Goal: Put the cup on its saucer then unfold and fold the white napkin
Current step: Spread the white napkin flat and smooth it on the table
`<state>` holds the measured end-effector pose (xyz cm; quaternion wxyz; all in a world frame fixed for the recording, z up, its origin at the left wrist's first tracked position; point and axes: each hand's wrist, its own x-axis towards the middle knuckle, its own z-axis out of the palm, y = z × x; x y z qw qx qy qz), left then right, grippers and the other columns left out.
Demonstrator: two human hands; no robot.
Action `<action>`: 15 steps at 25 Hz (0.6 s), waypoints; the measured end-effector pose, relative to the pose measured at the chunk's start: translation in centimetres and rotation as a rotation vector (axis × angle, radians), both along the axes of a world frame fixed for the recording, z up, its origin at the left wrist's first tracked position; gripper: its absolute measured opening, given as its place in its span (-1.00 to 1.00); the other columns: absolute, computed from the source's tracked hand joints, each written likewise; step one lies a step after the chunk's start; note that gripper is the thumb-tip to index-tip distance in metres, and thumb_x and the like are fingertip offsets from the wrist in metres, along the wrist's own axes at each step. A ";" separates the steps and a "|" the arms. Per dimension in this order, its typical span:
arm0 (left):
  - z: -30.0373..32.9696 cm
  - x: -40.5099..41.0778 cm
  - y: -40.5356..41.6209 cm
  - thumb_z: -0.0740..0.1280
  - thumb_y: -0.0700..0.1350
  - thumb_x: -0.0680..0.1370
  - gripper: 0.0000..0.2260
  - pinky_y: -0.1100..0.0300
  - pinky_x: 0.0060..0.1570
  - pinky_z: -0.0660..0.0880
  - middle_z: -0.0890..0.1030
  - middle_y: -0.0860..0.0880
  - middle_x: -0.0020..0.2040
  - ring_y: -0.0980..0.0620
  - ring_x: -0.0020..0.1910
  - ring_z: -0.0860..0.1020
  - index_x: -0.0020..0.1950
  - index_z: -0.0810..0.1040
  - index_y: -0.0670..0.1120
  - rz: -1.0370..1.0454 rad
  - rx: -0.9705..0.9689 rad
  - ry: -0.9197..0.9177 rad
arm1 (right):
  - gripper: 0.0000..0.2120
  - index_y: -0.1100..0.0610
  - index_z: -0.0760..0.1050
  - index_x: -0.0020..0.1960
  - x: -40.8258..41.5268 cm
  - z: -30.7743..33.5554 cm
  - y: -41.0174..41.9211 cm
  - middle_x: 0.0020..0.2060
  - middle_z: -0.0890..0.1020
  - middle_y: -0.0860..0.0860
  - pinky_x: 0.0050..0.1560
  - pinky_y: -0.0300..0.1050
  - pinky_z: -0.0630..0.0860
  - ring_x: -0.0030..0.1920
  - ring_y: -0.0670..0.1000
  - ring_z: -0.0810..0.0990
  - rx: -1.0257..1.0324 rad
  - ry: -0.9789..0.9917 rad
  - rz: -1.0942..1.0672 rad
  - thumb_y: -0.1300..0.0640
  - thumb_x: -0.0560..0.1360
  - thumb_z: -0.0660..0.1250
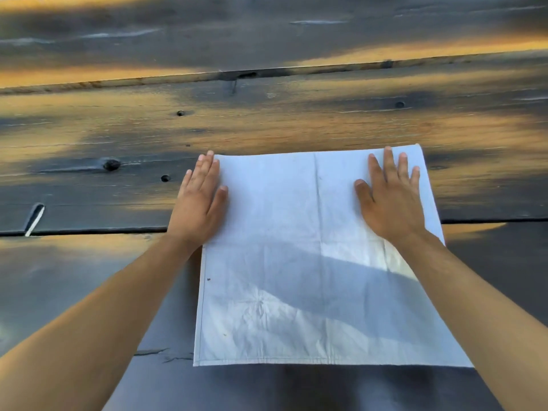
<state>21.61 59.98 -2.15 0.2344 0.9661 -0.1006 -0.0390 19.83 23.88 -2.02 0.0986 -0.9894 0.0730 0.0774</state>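
Note:
The white napkin (290, 262) lies spread flat on the dark wooden table (267, 120), with crease lines across it. My left hand (200, 203) rests flat, fingers together, on the napkin's far left edge, partly over the wood. My right hand (388, 197) presses flat with fingers apart on the napkin's far right part. Neither hand grips the cloth. No cup or saucer is in view.
The table is made of wide planks with gaps (89, 231) between them, knots (111, 164) and sunlit patches. A small white-edged notch (35, 218) sits at the left by a plank gap.

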 end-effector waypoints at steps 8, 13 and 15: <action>-0.7 -11.3 -0.9 -0.10 0.04 0.67 -0.43 -0.11 0.60 -0.03 0.06 -0.13 0.65 -0.07 0.64 0.00 0.62 0.11 -0.20 -0.057 0.193 0.005 | -0.45 0.06 0.11 0.63 -6.6 -0.3 19.8 0.64 0.02 0.10 0.59 0.20 -0.21 0.63 0.20 -0.10 0.139 -0.016 0.470 -0.01 0.66 0.06; -1.7 -11.7 -1.0 -0.09 0.04 0.69 -0.45 -0.09 0.60 -0.07 -0.02 -0.05 0.67 0.02 0.65 -0.10 0.65 0.00 -0.15 -0.040 0.287 -0.017 | -0.43 -0.04 0.11 0.63 -7.2 -1.5 17.2 0.64 0.07 0.06 0.58 0.23 -0.10 0.64 0.16 -0.04 0.047 -0.066 0.515 -0.16 0.65 -0.02; -1.7 -11.8 -1.0 -0.07 0.04 0.69 -0.46 -0.06 0.61 -0.09 -0.03 -0.01 0.67 0.06 0.64 -0.12 0.65 -0.01 -0.12 -0.032 0.267 -0.019 | -0.41 -0.08 0.11 0.62 -7.6 -1.8 13.9 0.64 0.08 0.05 0.58 0.23 -0.06 0.64 0.14 -0.02 0.023 -0.101 0.489 -0.23 0.63 -0.03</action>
